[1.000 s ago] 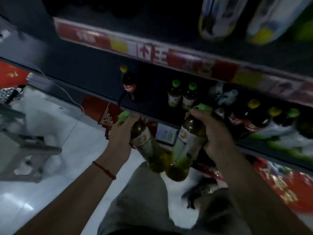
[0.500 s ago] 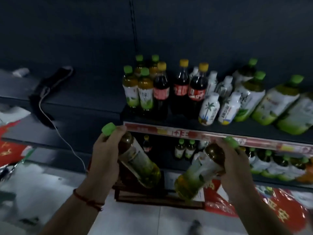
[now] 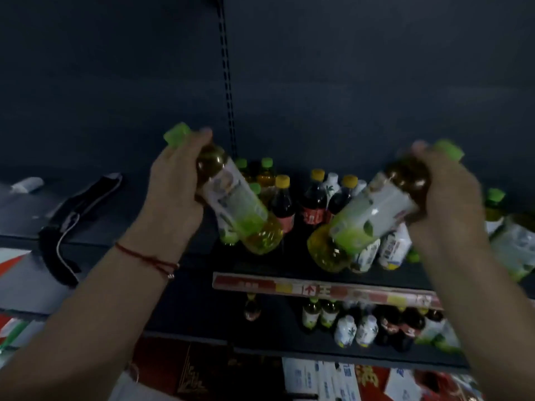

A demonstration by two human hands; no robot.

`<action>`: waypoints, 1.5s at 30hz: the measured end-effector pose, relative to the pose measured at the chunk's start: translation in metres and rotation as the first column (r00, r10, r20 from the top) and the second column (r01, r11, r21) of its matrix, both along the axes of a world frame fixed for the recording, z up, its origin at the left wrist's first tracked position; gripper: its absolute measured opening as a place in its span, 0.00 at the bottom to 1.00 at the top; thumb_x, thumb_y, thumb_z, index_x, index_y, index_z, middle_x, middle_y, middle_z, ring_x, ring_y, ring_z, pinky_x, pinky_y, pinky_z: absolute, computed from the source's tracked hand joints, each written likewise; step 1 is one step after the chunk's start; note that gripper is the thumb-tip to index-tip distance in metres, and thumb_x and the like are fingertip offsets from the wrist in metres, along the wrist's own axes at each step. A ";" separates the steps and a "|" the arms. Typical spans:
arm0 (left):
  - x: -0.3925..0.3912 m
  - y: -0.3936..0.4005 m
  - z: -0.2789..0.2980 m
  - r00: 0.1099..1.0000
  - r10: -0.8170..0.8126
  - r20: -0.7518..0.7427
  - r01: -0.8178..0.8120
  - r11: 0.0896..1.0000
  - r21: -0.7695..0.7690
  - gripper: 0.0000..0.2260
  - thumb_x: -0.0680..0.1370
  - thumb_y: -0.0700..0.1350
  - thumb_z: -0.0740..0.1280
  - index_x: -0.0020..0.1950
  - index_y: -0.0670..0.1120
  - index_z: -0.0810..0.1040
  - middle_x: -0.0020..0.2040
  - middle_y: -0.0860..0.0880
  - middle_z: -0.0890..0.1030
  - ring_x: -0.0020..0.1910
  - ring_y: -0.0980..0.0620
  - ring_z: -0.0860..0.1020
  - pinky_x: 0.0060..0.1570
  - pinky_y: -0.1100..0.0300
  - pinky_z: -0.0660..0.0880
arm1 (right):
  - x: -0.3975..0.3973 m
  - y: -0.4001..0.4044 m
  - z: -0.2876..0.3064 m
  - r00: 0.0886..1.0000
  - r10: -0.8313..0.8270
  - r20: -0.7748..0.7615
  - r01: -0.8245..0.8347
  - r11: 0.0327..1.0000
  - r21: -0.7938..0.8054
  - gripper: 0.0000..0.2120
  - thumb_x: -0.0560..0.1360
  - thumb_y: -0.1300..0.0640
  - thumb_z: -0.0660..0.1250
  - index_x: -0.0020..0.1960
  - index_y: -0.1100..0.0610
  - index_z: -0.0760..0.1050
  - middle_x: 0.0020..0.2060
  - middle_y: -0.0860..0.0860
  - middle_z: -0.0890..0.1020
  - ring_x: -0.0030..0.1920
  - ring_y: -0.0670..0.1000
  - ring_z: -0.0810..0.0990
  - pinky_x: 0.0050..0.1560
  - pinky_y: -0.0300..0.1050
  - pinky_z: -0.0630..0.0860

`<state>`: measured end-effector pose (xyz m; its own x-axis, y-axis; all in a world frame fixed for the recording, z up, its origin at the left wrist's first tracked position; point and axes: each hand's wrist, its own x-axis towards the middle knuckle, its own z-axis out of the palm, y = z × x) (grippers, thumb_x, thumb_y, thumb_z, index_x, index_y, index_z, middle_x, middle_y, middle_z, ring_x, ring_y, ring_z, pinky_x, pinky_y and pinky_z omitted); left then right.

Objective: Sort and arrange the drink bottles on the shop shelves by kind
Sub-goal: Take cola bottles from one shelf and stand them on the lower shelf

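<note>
Left hand (image 3: 173, 186) fingers wrap the neck of one green-capped tea bottle (image 3: 240, 209); right hand (image 3: 451, 204) grips a second tea bottle (image 3: 367, 218) likewise. Both hang tilted above the upper shelf (image 3: 289, 269). Recommended: upright each bottle, then seat it beside the matching green-capped bottles (image 3: 262, 172), clear of the dark cola bottles (image 3: 312, 201).

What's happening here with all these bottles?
A person is stocking a dim shop shelf. The left hand grips one green-capped tea bottle by the neck, and the right hand grips a matching bottle. Both are tilted, raised in front of the upper shelf, where green-capped teas, dark yellow-capped drinks and white bottles already stand. Neither held bottle is placed yet.
</note>
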<state>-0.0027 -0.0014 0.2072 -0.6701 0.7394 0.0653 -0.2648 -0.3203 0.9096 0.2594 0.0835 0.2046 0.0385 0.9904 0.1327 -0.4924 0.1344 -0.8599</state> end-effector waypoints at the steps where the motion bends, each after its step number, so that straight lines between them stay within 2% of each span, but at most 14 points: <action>1: -0.007 0.013 0.015 0.999 -0.034 0.012 0.033 0.998 0.046 0.08 0.75 0.49 0.73 0.40 0.48 0.80 0.34 0.51 0.81 0.39 0.53 0.82 0.48 0.51 0.80 | -0.001 0.014 0.018 0.997 0.018 -0.070 -0.017 1.000 0.014 0.12 0.73 0.56 0.71 0.32 0.51 0.77 0.31 0.47 0.79 0.32 0.46 0.79 0.38 0.42 0.77; 4: -0.020 0.056 0.053 0.995 -0.097 -0.015 0.098 0.980 0.175 0.09 0.77 0.50 0.71 0.40 0.49 0.78 0.35 0.51 0.80 0.39 0.53 0.80 0.56 0.44 0.78 | -0.006 0.055 0.063 0.968 0.086 -0.234 -0.055 0.989 0.134 0.08 0.72 0.55 0.73 0.37 0.51 0.75 0.34 0.48 0.78 0.36 0.46 0.78 0.43 0.43 0.76; 7: -0.020 0.113 0.070 0.998 -0.061 -0.033 0.066 0.979 0.192 0.09 0.78 0.49 0.71 0.42 0.46 0.76 0.34 0.50 0.80 0.35 0.54 0.81 0.45 0.54 0.81 | -0.024 0.103 0.090 0.959 0.133 -0.250 -0.067 0.965 0.253 0.09 0.73 0.57 0.71 0.37 0.53 0.73 0.34 0.49 0.76 0.36 0.47 0.78 0.43 0.43 0.76; 12: -0.010 0.198 0.038 0.967 -0.133 -0.216 0.113 0.988 -0.102 0.07 0.76 0.48 0.74 0.42 0.47 0.79 0.34 0.52 0.82 0.32 0.56 0.82 0.35 0.63 0.77 | -0.070 0.179 0.077 0.974 0.091 0.206 -0.148 0.949 0.279 0.11 0.70 0.53 0.75 0.37 0.53 0.74 0.37 0.52 0.77 0.40 0.50 0.79 0.48 0.51 0.78; 15: -0.009 0.224 0.005 0.889 -0.346 -0.300 0.257 0.919 -0.299 0.12 0.74 0.52 0.75 0.51 0.47 0.83 0.43 0.51 0.86 0.44 0.54 0.85 0.46 0.60 0.81 | -0.085 0.210 0.042 0.880 0.173 0.442 -0.287 0.936 0.204 0.07 0.72 0.52 0.74 0.40 0.53 0.79 0.38 0.49 0.82 0.42 0.47 0.82 0.48 0.44 0.78; 18: -0.017 0.235 -0.020 0.682 -0.559 -0.471 0.350 0.815 -0.461 0.13 0.72 0.54 0.76 0.53 0.51 0.84 0.48 0.54 0.86 0.51 0.54 0.84 0.53 0.58 0.80 | -0.092 0.229 0.007 0.719 0.296 0.629 -0.438 0.895 0.080 0.13 0.72 0.48 0.73 0.49 0.57 0.81 0.45 0.51 0.85 0.49 0.49 0.84 0.52 0.45 0.78; 22: -0.024 0.239 -0.039 0.225 -0.659 -0.718 0.208 0.752 -0.626 0.11 0.70 0.56 0.78 0.36 0.52 0.81 0.34 0.59 0.83 0.34 0.63 0.80 0.34 0.66 0.72 | -0.096 0.243 -0.032 0.510 0.394 0.765 -0.532 0.843 -0.079 0.16 0.71 0.49 0.74 0.55 0.56 0.82 0.51 0.51 0.85 0.55 0.49 0.83 0.58 0.45 0.77; 26: -0.034 0.242 -0.064 0.097 -0.739 -0.667 0.196 0.671 -0.715 0.15 0.69 0.54 0.79 0.32 0.49 0.78 0.29 0.58 0.79 0.29 0.60 0.75 0.31 0.64 0.67 | -0.100 0.241 -0.059 0.365 0.453 0.814 -0.589 0.789 -0.175 0.13 0.71 0.54 0.76 0.54 0.56 0.83 0.50 0.48 0.86 0.54 0.47 0.83 0.57 0.42 0.77; 29: -0.035 0.242 -0.076 0.012 -0.780 -0.626 0.244 0.610 -0.754 0.20 0.68 0.53 0.80 0.38 0.37 0.79 0.32 0.53 0.78 0.31 0.58 0.74 0.32 0.61 0.67 | -0.103 0.244 -0.073 0.122 0.422 0.898 -0.579 0.765 -0.281 0.20 0.62 0.42 0.78 0.50 0.50 0.84 0.48 0.46 0.86 0.53 0.47 0.82 0.59 0.46 0.77; 35: -0.047 0.243 -0.081 0.053 -0.781 -0.622 0.260 0.612 -0.746 0.15 0.73 0.51 0.77 0.52 0.42 0.84 0.48 0.47 0.86 0.46 0.53 0.83 0.48 0.56 0.78 | -0.096 0.255 -0.076 0.055 0.593 0.803 -0.585 0.671 -0.456 0.14 0.73 0.66 0.69 0.57 0.57 0.80 0.56 0.58 0.82 0.54 0.51 0.80 0.64 0.52 0.73; 38: -0.046 0.234 -0.073 0.118 -0.812 -0.571 0.298 0.578 -0.760 0.16 0.80 0.54 0.66 0.64 0.48 0.81 0.60 0.51 0.82 0.58 0.55 0.80 0.54 0.63 0.75 | -0.096 0.245 -0.063 0.002 0.627 0.779 -0.561 0.646 -0.518 0.15 0.77 0.57 0.68 0.64 0.51 0.76 0.59 0.47 0.80 0.59 0.47 0.77 0.64 0.46 0.73; 41: -0.043 0.209 -0.057 0.257 -0.682 -0.685 0.275 0.731 -0.624 0.23 0.81 0.61 0.59 0.74 0.55 0.70 0.71 0.56 0.73 0.69 0.58 0.70 0.64 0.62 0.68 | -0.087 0.222 -0.041 0.113 0.511 0.852 -0.565 0.739 -0.368 0.20 0.76 0.39 0.63 0.65 0.45 0.73 0.62 0.39 0.76 0.64 0.41 0.72 0.61 0.37 0.70; 43: -0.037 0.179 -0.046 0.051 -0.557 -0.829 0.129 0.827 -0.547 0.30 0.78 0.69 0.56 0.77 0.58 0.63 0.74 0.58 0.68 0.72 0.58 0.66 0.67 0.59 0.65 | -0.078 0.203 -0.032 0.064 0.249 0.966 -0.564 0.808 -0.171 0.30 0.70 0.30 0.64 0.67 0.42 0.72 0.65 0.40 0.75 0.66 0.43 0.72 0.65 0.43 0.70; 45: -0.025 0.153 -0.046 -0.265 -0.484 -0.834 -0.039 0.870 -0.492 0.38 0.74 0.74 0.54 0.80 0.57 0.56 0.76 0.56 0.66 0.74 0.55 0.63 0.71 0.57 0.59 | -0.075 0.187 -0.035 -0.206 -0.075 0.976 -0.625 0.777 -0.073 0.36 0.67 0.29 0.66 0.70 0.45 0.69 0.68 0.44 0.72 0.69 0.46 0.67 0.74 0.52 0.59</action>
